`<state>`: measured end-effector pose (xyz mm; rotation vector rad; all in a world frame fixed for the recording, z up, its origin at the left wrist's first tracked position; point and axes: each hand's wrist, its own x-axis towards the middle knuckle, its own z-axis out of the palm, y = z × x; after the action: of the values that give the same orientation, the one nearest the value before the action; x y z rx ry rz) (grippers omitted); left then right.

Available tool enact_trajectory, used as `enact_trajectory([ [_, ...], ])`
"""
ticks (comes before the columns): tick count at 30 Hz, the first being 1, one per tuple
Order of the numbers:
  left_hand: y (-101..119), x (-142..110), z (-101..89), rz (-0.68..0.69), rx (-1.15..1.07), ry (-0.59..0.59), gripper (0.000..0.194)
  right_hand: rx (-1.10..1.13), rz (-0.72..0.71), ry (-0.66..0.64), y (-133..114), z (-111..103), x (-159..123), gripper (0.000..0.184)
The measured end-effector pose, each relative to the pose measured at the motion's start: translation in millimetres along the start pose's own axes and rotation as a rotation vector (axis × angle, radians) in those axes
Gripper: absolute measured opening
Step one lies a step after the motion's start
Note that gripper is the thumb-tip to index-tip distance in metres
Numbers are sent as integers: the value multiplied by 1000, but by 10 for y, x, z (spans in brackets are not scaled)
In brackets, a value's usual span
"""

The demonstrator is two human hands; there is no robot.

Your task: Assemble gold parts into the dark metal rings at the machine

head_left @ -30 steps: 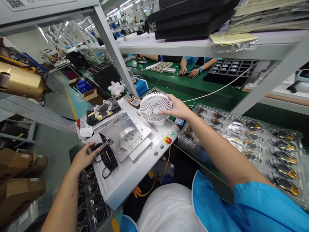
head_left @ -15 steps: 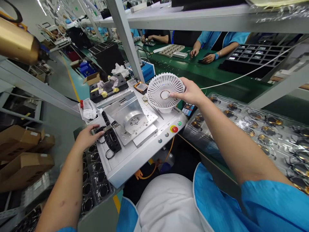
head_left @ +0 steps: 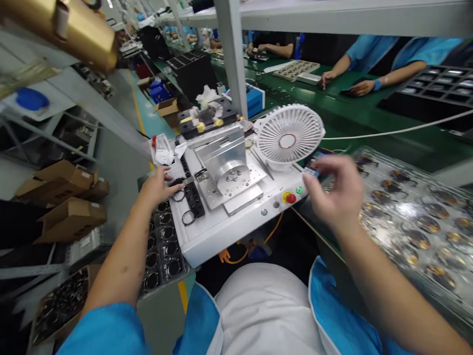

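My left hand is at the left end of the white machine bench, thumb and fingers bent round a small dark part beside a black fixture strip. What that part is, I cannot make out. Two thin black rings lie close by, one of them a ring near the bench's front. My right hand, blurred, hovers right of the bench, thumb apart from the fingers and nothing seen in it. Behind it stands a white desk fan; a small keypad device shows past the fingertips.
A metal block with a round flange sits mid-bench. Red stop button is on the front panel. Clear trays of watch-like parts lie right, a tray of round cases left. A gold cylinder hangs upper left. Co-workers sit across.
My right hand has let go of the fan and come down toward me, to its right. My left hand stays by the black fixture. The view has shifted left.
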<state>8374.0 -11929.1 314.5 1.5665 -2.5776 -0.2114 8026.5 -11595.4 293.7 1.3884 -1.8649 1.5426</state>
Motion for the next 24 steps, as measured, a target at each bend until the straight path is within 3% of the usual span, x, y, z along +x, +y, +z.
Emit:
enact_trajectory([
  [2,-47,-31,47,-22,-71,71,80,45,-115,-191,-144,126,-572,41],
  [5,-120,-16,82,-68,-310,253,72,-50,-255,-409,-61,411,-1287,59],
  [8,-72,117,7,-64,-652,423,66,-163,-358,-346,185,673,-1625,71],
  [12,278,425,-275,94,-900,580,63,-186,-406,-209,363,779,-1652,78],
  [17,730,761,-654,320,-997,734,62,-197,-427,-187,333,756,-1621,71],
  [24,908,910,-749,420,-1153,774,73,-196,-416,-164,349,845,-1661,61],
])
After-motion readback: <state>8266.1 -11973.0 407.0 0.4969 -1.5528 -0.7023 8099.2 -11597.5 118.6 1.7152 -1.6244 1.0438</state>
